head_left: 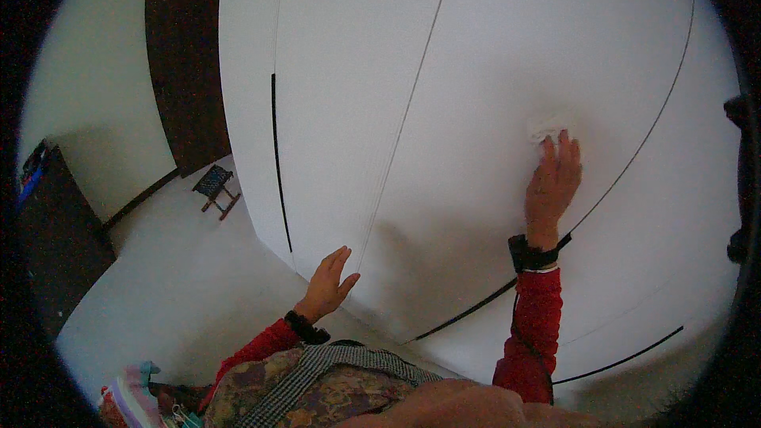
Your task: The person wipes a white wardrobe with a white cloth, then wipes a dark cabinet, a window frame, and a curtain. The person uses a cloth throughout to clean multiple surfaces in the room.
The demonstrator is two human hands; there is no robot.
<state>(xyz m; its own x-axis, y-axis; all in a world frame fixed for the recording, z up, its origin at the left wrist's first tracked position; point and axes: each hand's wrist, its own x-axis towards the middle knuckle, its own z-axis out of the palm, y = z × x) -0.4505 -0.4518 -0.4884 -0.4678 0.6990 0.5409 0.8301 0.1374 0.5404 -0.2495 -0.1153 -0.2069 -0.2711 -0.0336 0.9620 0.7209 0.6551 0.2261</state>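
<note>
My right hand (553, 181) lies flat against a tall white panelled surface (487, 41), which looks like a row of cabinet doors. Beneath its fingertips is a crumpled white cloth (546, 126), partly covered by the fingers. Lower and to the left, my left hand (328, 285) is empty, its thumb apart from the fingers. It is close to a thin seam between two door panels; I cannot tell if it touches the surface. Both wrists carry black bands over or beside red sleeves.
Long black handle strips (275, 160) run along the door edges. At left, a small folding stool (217, 187) stands on the pale floor (196, 273) by a dark brown panel (181, 59). A dark piece of furniture (65, 232) is farther left. Colourful items (134, 392) lie at the lower left.
</note>
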